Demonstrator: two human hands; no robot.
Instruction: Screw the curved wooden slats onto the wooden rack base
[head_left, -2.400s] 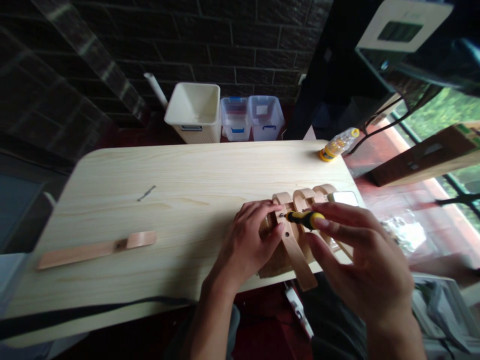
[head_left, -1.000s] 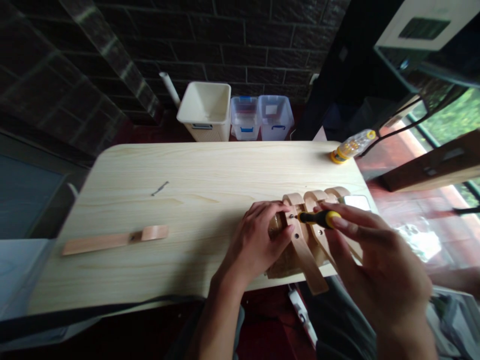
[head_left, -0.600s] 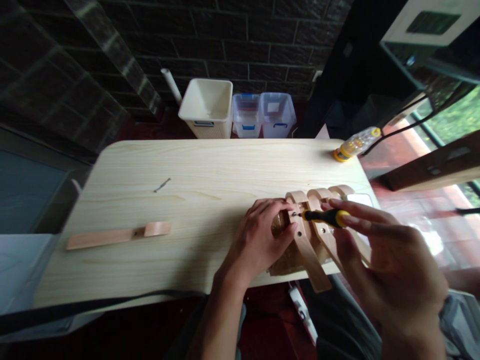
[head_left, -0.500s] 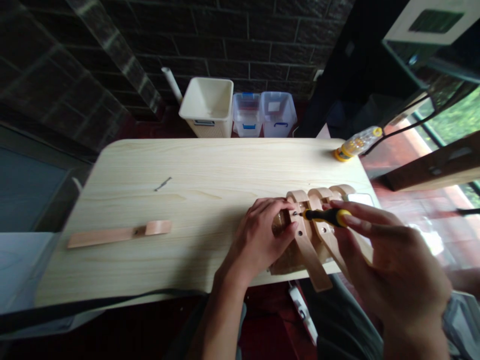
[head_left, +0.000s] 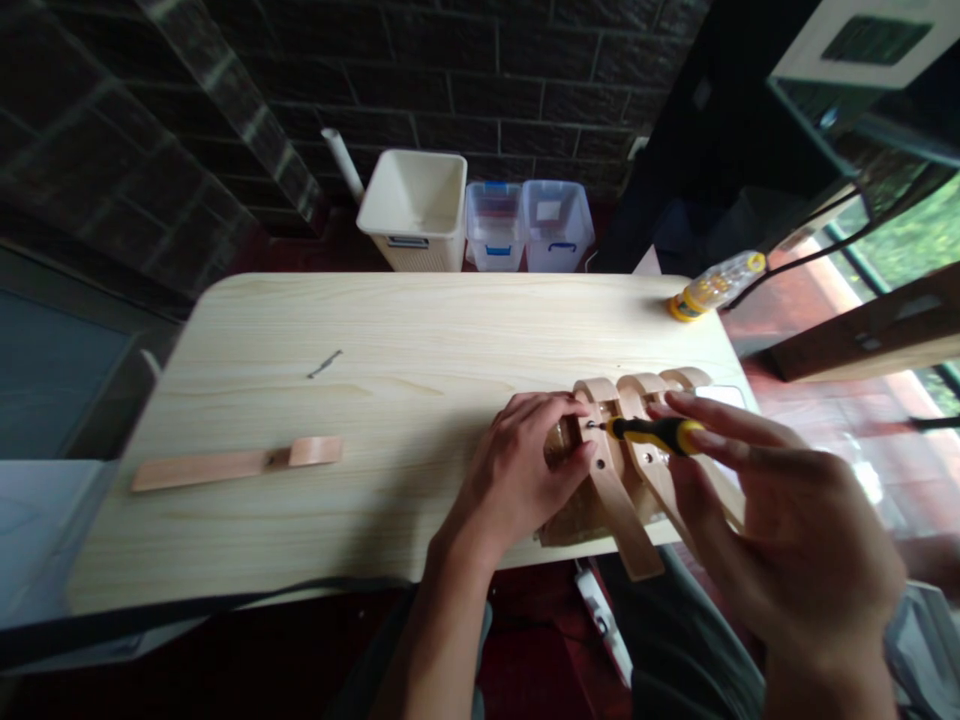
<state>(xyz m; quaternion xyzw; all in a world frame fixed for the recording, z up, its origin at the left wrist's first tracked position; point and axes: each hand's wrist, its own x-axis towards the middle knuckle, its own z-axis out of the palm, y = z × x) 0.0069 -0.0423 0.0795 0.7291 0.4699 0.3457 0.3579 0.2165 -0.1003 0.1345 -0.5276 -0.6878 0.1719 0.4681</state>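
Several curved wooden strips lie side by side at the right front of the table. My left hand (head_left: 529, 450) grips the top of the leftmost wooden strip (head_left: 619, 505) between thumb and fingers. In my right hand (head_left: 780, 510) is a black and yellow screwdriver (head_left: 649, 432), its tip on a dark screw in that strip, close to my left fingertips. Beneath the strips sits a brownish block (head_left: 574, 525), partly hidden by my hands. Another wooden strip (head_left: 217, 468) with a curled end lies on the table at the left.
On the table (head_left: 420, 330) are a small grey metal piece (head_left: 325, 364) and a clear, yellow-capped bottle (head_left: 716, 285) at the back right. Beyond its back edge stand a cream bin (head_left: 420, 215) and two clear boxes. A power strip (head_left: 604, 625) hangs below the front edge.
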